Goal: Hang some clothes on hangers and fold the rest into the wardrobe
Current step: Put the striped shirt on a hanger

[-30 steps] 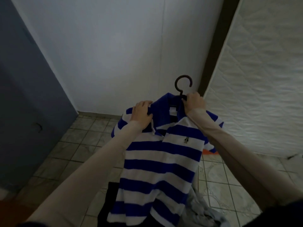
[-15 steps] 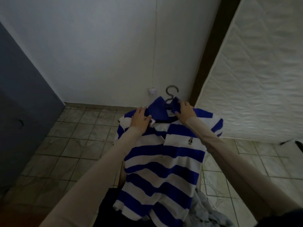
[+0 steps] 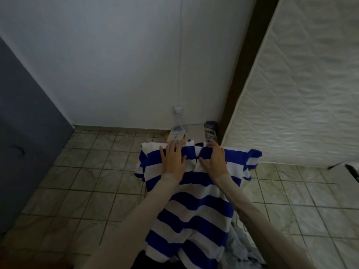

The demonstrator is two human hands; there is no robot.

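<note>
A white wall [image 3: 126, 61] meets a tiled floor [image 3: 81, 177]. On the wall sits a small white socket [image 3: 178, 110] with a thin cord [image 3: 181, 55] running up from it. Below, on the floor, lie a white packet [image 3: 177, 134] and a dark can [image 3: 210, 131] (labels unreadable). A quilted white mattress [image 3: 303, 94] leans upright at right; a blue-grey panel [image 3: 25, 148] stands left.
</note>
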